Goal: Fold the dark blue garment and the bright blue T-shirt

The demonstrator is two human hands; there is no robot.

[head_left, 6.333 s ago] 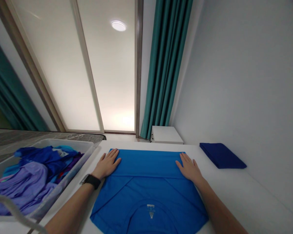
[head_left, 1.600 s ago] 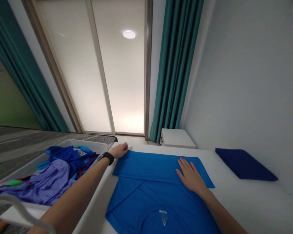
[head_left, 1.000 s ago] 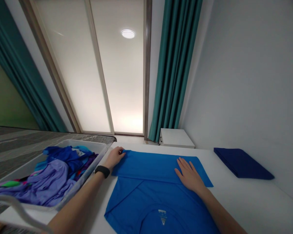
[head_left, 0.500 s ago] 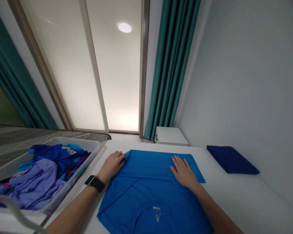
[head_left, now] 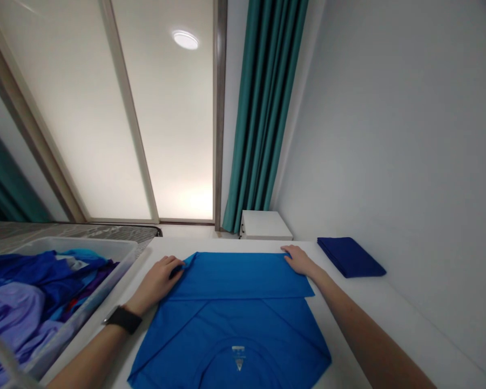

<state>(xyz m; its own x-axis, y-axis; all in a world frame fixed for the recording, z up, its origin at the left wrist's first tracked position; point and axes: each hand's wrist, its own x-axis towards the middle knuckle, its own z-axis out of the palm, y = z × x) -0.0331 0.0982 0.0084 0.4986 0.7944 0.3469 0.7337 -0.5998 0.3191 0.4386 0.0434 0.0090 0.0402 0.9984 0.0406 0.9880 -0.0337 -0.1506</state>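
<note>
A blue T-shirt (head_left: 243,324) lies on the white table with its far end folded over toward me in a band. Its neckline and a small printed label face up near the bottom of the view. At the far left corner, my left hand (head_left: 162,278), with a black watch on the wrist, is closed on the shirt's edge, and the cloth is slightly raised there. My right hand (head_left: 300,260) is at the far right corner, its fingers and thumb closed around the folded edge.
On the left stands a clear plastic bin (head_left: 117,248) of rumpled clothes, blue and lilac among them. A folded dark blue garment (head_left: 350,256) lies on the table (head_left: 340,308) at right, near the wall. Beyond the table are a white cabinet (head_left: 265,224) and a green curtain (head_left: 263,119).
My right hand has gone from lying flat on the folded band to the far right corner, where it grips. The left hand stays at its corner. The view has turned right.
</note>
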